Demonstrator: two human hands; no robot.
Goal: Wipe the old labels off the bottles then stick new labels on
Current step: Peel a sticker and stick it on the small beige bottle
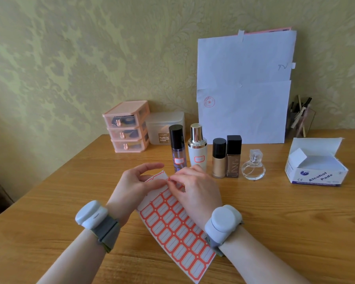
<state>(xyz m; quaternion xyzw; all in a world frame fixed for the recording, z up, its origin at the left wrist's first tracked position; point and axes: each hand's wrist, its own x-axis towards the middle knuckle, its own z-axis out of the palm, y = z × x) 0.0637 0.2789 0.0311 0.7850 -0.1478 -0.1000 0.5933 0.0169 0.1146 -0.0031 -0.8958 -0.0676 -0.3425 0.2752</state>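
A sheet of red-bordered white labels is held above the wooden table between my hands. My left hand pinches the sheet's upper edge. My right hand pinches a label at the sheet's top, fingertips close to the left thumb. Behind the hands stands a row of bottles: a purple bottle with black cap and a white bottle with silver cap, each carrying a red-bordered label; then a beige foundation bottle, a brown square bottle and a clear round perfume bottle.
An open box of alcohol pads sits at the right. Pink mini drawers and a frosted plastic container stand by the wall. White papers lean on the wall beside a pen holder.
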